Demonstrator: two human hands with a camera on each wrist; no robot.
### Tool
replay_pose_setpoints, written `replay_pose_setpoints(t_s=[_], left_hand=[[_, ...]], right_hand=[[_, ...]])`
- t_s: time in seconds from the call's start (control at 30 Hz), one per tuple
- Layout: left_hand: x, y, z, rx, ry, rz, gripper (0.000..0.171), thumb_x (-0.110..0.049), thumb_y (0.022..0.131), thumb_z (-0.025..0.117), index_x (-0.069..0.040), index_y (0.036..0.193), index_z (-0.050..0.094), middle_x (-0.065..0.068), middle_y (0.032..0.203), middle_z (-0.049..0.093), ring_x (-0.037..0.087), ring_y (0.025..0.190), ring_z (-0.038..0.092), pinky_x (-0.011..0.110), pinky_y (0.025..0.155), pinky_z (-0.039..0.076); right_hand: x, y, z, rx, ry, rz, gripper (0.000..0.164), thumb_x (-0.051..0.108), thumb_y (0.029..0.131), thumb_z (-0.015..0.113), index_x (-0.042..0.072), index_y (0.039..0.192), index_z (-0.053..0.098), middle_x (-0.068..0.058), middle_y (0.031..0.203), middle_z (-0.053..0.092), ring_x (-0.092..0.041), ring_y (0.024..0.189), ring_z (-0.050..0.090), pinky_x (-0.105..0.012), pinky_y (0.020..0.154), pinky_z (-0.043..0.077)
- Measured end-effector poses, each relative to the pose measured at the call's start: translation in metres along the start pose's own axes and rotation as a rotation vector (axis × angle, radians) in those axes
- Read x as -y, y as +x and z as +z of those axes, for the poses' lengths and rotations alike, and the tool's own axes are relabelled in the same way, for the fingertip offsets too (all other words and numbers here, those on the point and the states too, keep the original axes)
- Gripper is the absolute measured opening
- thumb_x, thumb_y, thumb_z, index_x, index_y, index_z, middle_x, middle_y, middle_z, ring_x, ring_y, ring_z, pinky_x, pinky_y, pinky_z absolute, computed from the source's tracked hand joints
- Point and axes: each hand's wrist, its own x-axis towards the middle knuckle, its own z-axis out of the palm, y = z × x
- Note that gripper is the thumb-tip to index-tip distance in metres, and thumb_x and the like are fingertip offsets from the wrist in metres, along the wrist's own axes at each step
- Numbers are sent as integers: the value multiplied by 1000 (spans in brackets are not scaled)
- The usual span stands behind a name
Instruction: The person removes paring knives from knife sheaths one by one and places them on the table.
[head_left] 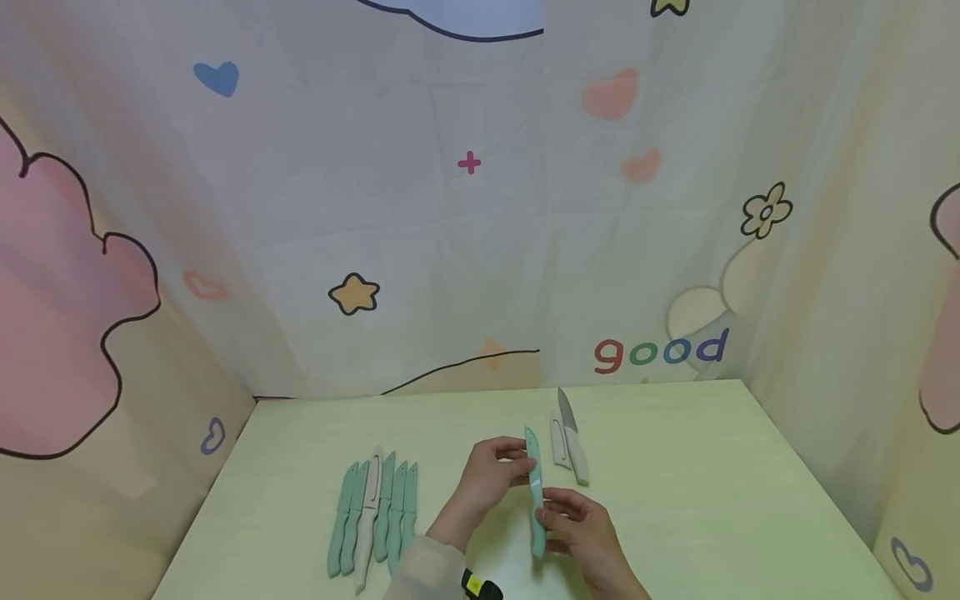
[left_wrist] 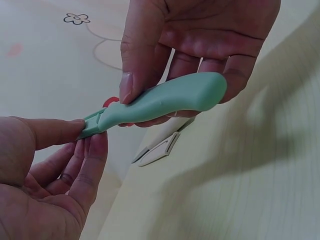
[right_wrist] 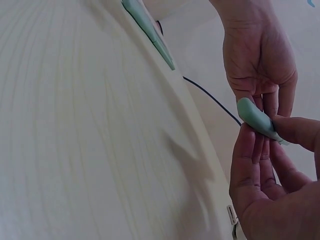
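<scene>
Between the two hands, above the table, is a mint-green knife (head_left: 537, 521) in a matching sheath (left_wrist: 92, 125), its handle (left_wrist: 170, 100) toward the person. My left hand (head_left: 489, 482) pinches the sheathed end between thumb and fingers. The right hand (head_left: 588, 529) holds the handle with its thumb (left_wrist: 131, 87) on one side and fingers on the other. Sheath and handle meet in the left wrist view; no bare blade shows there. In the right wrist view the right hand (right_wrist: 280, 195) grips the handle, and the left hand (right_wrist: 260, 55) is partly behind it.
Left on the table (head_left: 675, 500), several green knives (head_left: 382, 521) lie in a row with a white knife (head_left: 366, 533) among them. Farther back, a white-handled knife (head_left: 573, 446) with bare blade lies beside its white sheath (head_left: 558, 442). Printed curtains (head_left: 487, 250) surround the table.
</scene>
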Motion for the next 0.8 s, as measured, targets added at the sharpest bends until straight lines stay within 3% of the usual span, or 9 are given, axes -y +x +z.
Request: replay_pose_setpoints(t_s=[0.33, 0.6, 0.8], left_hand=[[-4, -1, 1, -10, 9, 11, 29, -3, 87, 67, 4, 115, 63, 13, 97, 60, 23, 77, 67, 36, 75, 61], [-31, -17, 4, 0, 24, 14, 29, 2, 88, 64, 11, 116, 60, 18, 97, 60, 29, 80, 66, 41, 79, 60], [-15, -7, 3, -12, 8, 17, 29, 0, 87, 66, 8, 115, 62, 16, 97, 60, 27, 79, 66, 37, 76, 61]], right_hand=[[2, -2, 1, -8, -16, -14, 39, 10, 87, 71, -6, 120, 61, -4, 92, 66, -21, 83, 61, -37, 67, 61], [3, -3, 2, -3, -22, -15, 38, 11, 87, 70, -6, 120, 60, -4, 92, 65, -21, 83, 61, -37, 67, 61], [2, -3, 2, 7, -30, -15, 38, 12, 88, 70, -5, 121, 60, -5, 94, 65, -21, 84, 61, -38, 69, 61]])
